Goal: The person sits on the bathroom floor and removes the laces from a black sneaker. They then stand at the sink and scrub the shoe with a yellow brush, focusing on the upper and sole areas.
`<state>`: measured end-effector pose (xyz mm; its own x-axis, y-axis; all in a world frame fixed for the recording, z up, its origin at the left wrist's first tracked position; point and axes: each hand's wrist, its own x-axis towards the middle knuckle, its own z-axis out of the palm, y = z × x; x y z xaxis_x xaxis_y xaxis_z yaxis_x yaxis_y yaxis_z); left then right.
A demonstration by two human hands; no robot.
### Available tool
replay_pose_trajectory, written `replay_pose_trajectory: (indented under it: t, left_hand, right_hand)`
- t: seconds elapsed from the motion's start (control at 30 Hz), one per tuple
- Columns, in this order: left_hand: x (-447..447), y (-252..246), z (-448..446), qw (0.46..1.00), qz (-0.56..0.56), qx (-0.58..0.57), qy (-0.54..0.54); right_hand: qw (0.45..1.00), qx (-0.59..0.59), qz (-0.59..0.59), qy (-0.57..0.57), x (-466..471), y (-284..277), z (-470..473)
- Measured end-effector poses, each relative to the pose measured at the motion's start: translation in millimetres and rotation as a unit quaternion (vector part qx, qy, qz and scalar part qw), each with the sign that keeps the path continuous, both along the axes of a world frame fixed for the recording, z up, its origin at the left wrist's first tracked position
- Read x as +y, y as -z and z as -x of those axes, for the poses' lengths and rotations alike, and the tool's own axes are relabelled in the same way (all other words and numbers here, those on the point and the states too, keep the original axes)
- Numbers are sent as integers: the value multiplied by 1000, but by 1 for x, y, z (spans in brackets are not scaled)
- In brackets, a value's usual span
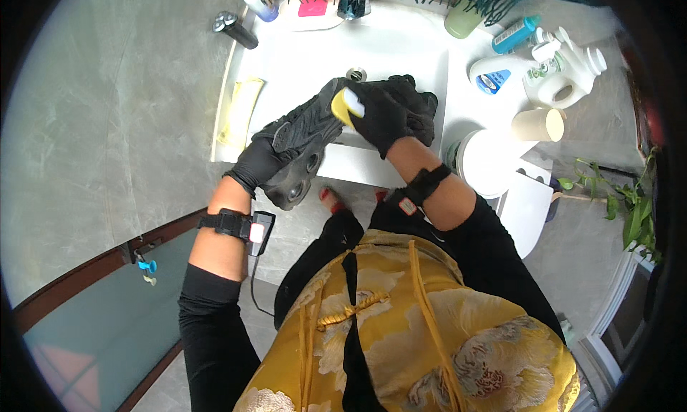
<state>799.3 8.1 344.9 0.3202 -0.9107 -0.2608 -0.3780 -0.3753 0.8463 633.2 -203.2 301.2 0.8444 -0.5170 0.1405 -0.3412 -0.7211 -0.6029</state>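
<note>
My left hand (263,162), in a black glove, grips a black shoe (308,122) by one end and holds it tilted over the near edge of a white washbasin (306,55). Its ridged side faces up and its other end reaches towards the drain. In my right hand (381,114), also black-gloved, is a yellow and white scrubbing brush or sponge (346,107); which of the two I cannot tell. It is at the shoe's far end. Another dark item, perhaps a second shoe (424,111), lies in the basin beyond my right hand, partly hidden by it.
A yellow cloth or packet (240,111) lies at the basin's left side, near an electric shaver (236,30). On the right stand white detergent bottles (569,76), a beige cup (536,125) and a white-lidded tub (485,162). A green cup (462,19) is at the back.
</note>
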Motion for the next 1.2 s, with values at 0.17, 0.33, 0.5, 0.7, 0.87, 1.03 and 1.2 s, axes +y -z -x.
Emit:
replay_pose_trajectory:
  t: [0.17,0.33,0.5,0.7,0.87,1.03,1.2]
  left_hand:
    - [-11,-15,10,999,-39,8,-13]
    - [-13,-10,11,999,-37,-18,-4]
    - [-5,5,5,998,0,-47,32]
    - [2,0,20,996,-6,-81,-26]
    - [30,-6,32,964,-13,-264,-21]
    - [41,30,46,952,45,-302,34]
    - [47,52,31,949,-24,-274,157]
  right_hand:
    - [997,28,16,63,-10,14,-6]
    - [997,22,-47,53,11,19,-4]
    - [991,-5,-60,118,8,19,-10]
    - [976,-67,-174,115,12,44,-21]
    - [902,-99,-368,203,43,55,7]
    - [896,-140,-369,203,44,57,7]
    - [881,-211,-367,213,39,63,4]
